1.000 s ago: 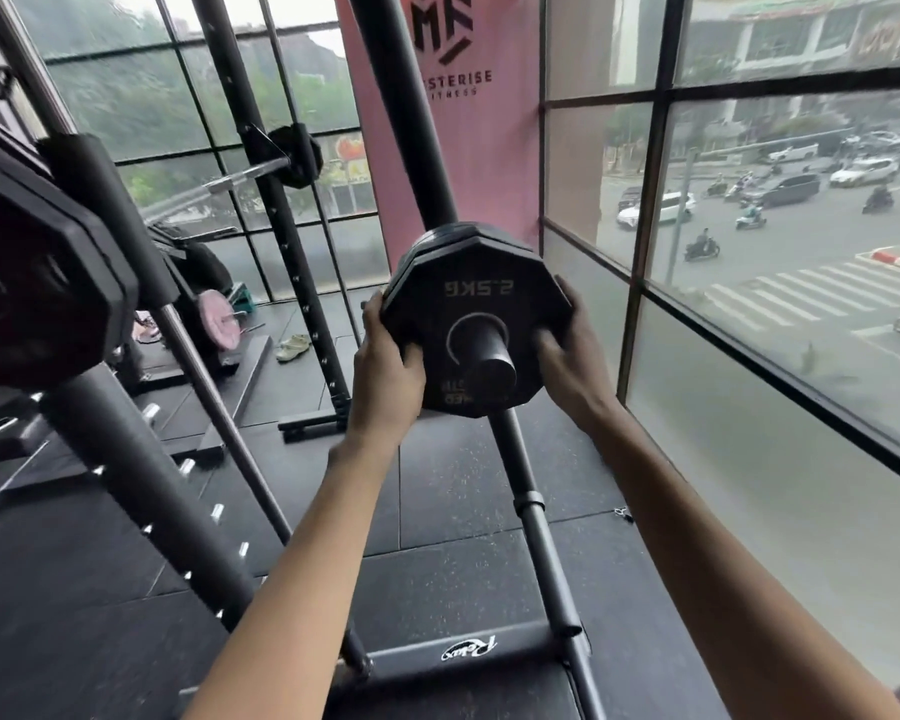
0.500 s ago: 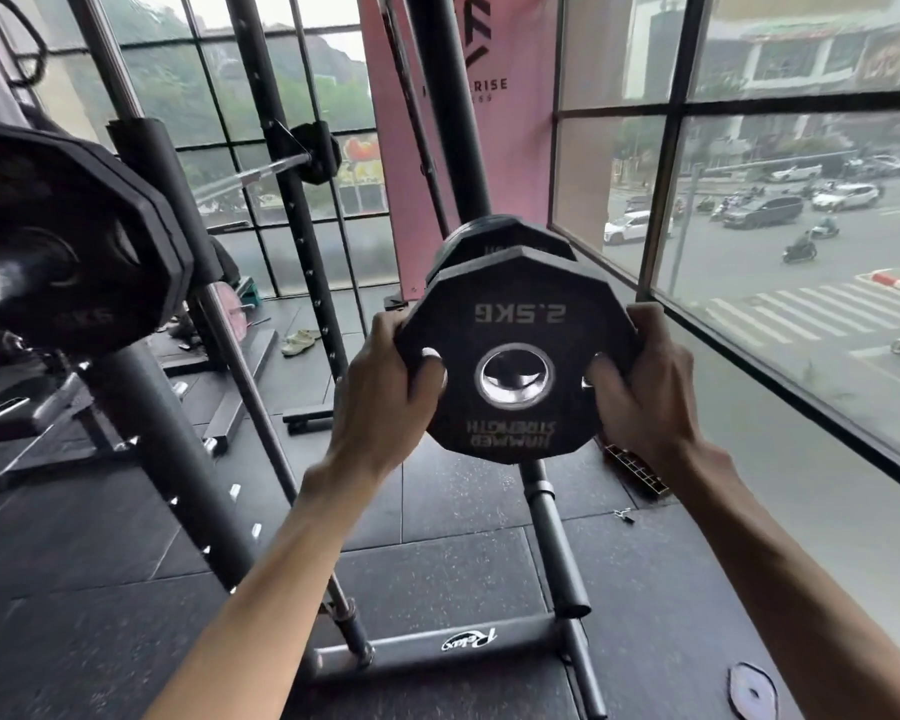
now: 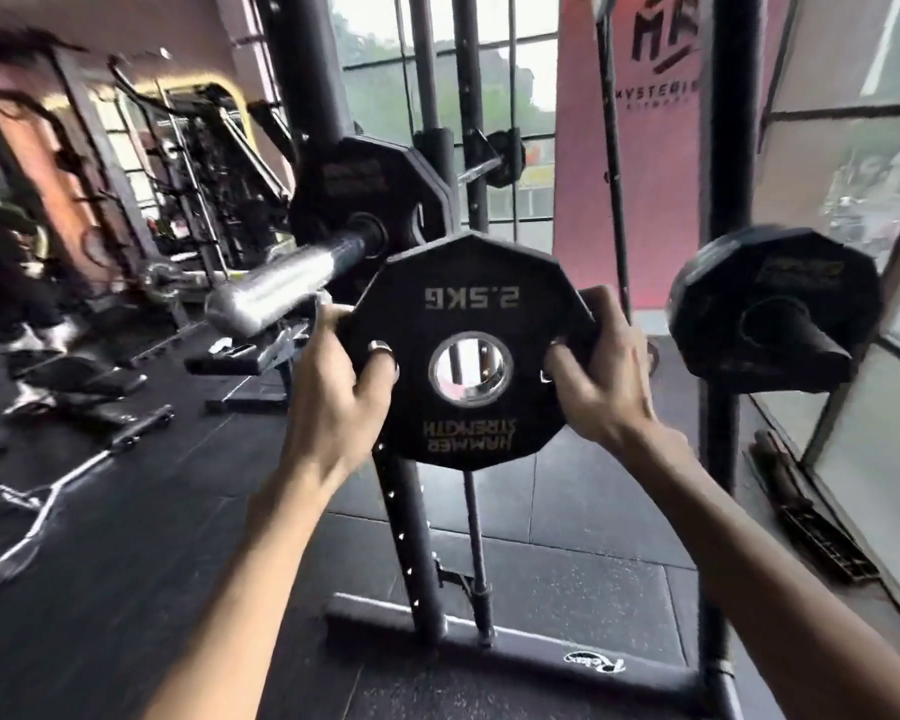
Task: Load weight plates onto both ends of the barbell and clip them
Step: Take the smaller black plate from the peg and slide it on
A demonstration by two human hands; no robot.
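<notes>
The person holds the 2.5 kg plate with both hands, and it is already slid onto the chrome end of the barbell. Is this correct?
Not quite. The head view shows the 2.5 kg plate held by the left hand and right hand, but off the bar: the barbell's chrome end is to its left, and its centre hole is empty.

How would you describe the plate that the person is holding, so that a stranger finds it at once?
Start at the chrome barbell sleeve pointing toward the camera. Just right of its tip, the left hand and right hand grip a black plate. Unlike the plates already mounted, its centre hole is empty and its "2.5KG" reads upside down.
</notes>
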